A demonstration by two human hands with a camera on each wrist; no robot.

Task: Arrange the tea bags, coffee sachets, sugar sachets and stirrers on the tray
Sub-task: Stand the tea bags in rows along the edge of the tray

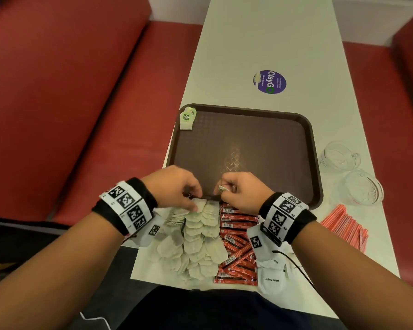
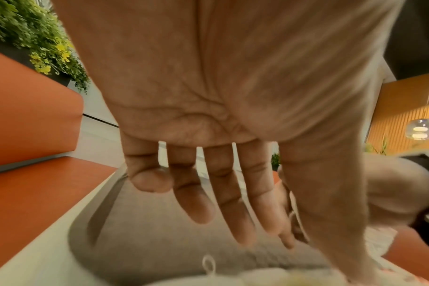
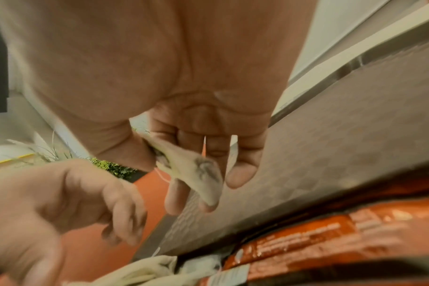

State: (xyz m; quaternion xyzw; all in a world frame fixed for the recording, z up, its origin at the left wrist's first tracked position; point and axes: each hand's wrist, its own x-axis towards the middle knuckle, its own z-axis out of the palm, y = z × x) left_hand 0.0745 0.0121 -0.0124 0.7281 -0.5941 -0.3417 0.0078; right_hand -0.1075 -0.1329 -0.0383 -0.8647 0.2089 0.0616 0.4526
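White table (image 1: 260, 44), red booth seats. Right hand (image 1: 242, 191) pinching one tea bag (image 3: 196, 172) above tray (image 1: 315, 163) near edge; left hand (image 1: 174, 186) loose-fingered over pile. Best laid flat beside placed bag (image 1: 187, 118), string untangled.

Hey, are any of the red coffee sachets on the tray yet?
No, the red coffee sachets all lie on the table in front of the tray, which holds only one tea bag.

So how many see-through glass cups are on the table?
2. Both stand on the white table right of the brown tray: one glass cup farther away, the other closer, just above the red stirrers. None looks hidden.
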